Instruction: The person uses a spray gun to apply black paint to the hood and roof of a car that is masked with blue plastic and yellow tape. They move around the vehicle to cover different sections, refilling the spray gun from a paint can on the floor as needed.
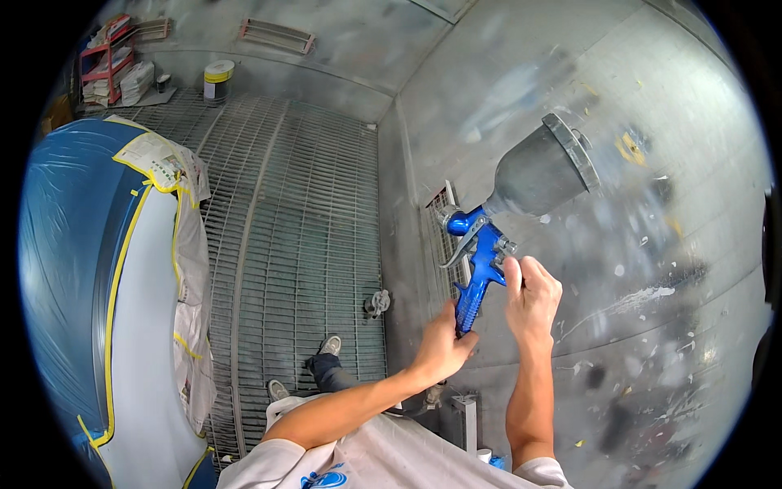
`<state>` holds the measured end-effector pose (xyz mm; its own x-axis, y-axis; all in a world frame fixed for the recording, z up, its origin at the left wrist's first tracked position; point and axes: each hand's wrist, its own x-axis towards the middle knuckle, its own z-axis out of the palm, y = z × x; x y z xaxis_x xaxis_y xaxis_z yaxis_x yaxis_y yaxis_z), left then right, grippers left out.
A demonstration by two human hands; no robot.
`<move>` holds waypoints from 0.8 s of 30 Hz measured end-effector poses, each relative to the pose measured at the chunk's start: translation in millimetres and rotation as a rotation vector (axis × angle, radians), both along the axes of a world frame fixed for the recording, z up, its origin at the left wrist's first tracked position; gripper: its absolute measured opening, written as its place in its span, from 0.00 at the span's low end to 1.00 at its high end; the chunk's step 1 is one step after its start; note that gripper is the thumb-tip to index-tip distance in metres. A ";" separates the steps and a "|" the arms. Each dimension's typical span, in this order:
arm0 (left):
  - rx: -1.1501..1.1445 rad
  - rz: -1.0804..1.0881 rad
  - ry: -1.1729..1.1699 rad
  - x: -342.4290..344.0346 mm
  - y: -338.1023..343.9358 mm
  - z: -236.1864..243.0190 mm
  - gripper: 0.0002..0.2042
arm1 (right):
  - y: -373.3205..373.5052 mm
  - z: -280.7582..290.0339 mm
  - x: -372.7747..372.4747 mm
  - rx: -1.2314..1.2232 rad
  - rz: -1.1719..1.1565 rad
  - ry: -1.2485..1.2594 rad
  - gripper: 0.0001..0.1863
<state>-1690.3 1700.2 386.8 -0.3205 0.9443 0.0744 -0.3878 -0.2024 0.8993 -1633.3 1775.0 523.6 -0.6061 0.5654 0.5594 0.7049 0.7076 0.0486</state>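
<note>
A blue spray gun (482, 253) with a grey cup (541, 167) on top is held up in front of the wall, tilted, its trigger lever on the left side. My left hand (442, 344) is closed around the lower end of its handle. My right hand (533, 298) is closed in a pinch at the back of the gun, where small metal adjusting knobs (507, 246) stick out. The fingertips partly hide what they grip there; a lower knob seems to be between them.
To the left stands a car panel (147, 326) edged with yellow tape, blue film (69, 269) and masking paper (194, 342). Metal grating (301, 212) covers the floor. A bucket (217, 81) and red shelf (106, 69) stand at the back; a paint-splashed wall (643, 326) rises at right.
</note>
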 end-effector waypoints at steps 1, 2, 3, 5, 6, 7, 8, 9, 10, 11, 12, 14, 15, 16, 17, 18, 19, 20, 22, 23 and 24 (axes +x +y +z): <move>0.009 0.010 -0.001 -1.6 -0.3 0.1 0.16 | -6.9 -0.9 -9.3 -0.047 0.094 0.187 0.09; 0.018 0.020 -0.001 -3.6 -1.1 0.8 0.16 | -7.4 -1.1 -11.4 -0.060 0.112 0.202 0.09; 0.031 0.023 -0.002 -4.0 -2.2 2.7 0.16 | -8.7 -0.1 -11.1 -0.069 0.123 0.216 0.09; 0.028 0.018 -0.014 -5.5 -3.7 6.8 0.16 | -6.5 -0.4 -8.7 -0.070 0.133 0.209 0.09; 0.026 0.015 -0.021 -5.7 -4.2 7.7 0.15 | -2.4 -1.5 -4.6 -0.044 0.066 0.117 0.09; 0.016 0.005 -0.007 -6.0 -4.1 8.5 0.15 | 2.0 -2.1 0.1 -0.019 -0.002 0.025 0.09; 0.007 -0.004 0.008 -6.3 -3.9 9.2 0.14 | 3.9 -2.1 2.8 0.007 -0.070 -0.067 0.09; -0.003 -0.008 0.022 -7.2 -3.5 9.2 0.13 | 1.8 -2.6 -1.0 -0.010 -0.019 0.028 0.09; -0.004 -0.004 0.013 -7.0 -3.0 7.9 0.14 | -2.7 -3.3 -7.6 -0.026 0.032 0.123 0.10; -0.004 -0.001 0.004 -6.5 -2.1 5.9 0.14 | -4.9 -3.8 -12.1 -0.043 0.083 0.218 0.10; -0.004 0.005 -0.005 -6.4 -1.6 5.1 0.15 | -4.2 -3.8 -14.0 -0.033 0.113 0.222 0.11; -0.011 0.009 0.023 -7.0 -1.5 5.2 0.13 | -2.2 -4.2 -16.5 -0.014 0.172 0.231 0.12; -0.013 0.007 0.038 -7.0 -1.7 6.0 0.13 | 1.2 -6.3 -13.4 0.035 0.147 0.192 0.14; -0.016 0.005 0.029 -6.5 -2.2 7.3 0.13 | 3.3 -7.3 -9.0 0.023 0.079 0.142 0.14; -0.020 0.003 0.020 -5.8 -3.0 8.7 0.14 | 4.5 -8.0 -3.9 0.011 0.011 0.092 0.13; -0.025 0.005 0.010 -5.8 -2.9 8.6 0.15 | 5.2 -9.5 -1.7 -0.003 -0.053 0.041 0.13; -0.024 0.005 0.012 -6.1 -2.0 7.5 0.15 | 2.9 -8.8 -2.6 0.021 -0.030 0.050 0.16; -0.022 0.006 0.013 -6.2 -0.5 5.7 0.15 | 0.6 -8.8 -8.1 -0.005 0.036 0.160 0.17; -0.016 0.021 0.040 -4.4 2.1 2.2 0.15 | -3.3 -8.6 -19.6 -0.060 0.171 0.388 0.21; -0.012 0.035 0.062 -3.0 3.7 -0.5 0.15 | -1.9 -7.0 -19.2 0.001 0.198 0.336 0.19; -0.005 0.044 0.082 -1.9 4.1 -1.1 0.15 | 0.1 -7.2 -14.7 0.012 0.128 0.245 0.17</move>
<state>-1692.1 1704.3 385.7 -0.3550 0.9298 0.0975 -0.3034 -0.2132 0.9287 -1648.1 1775.0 516.5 -0.5178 0.4855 0.7044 0.6015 0.7921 -0.1038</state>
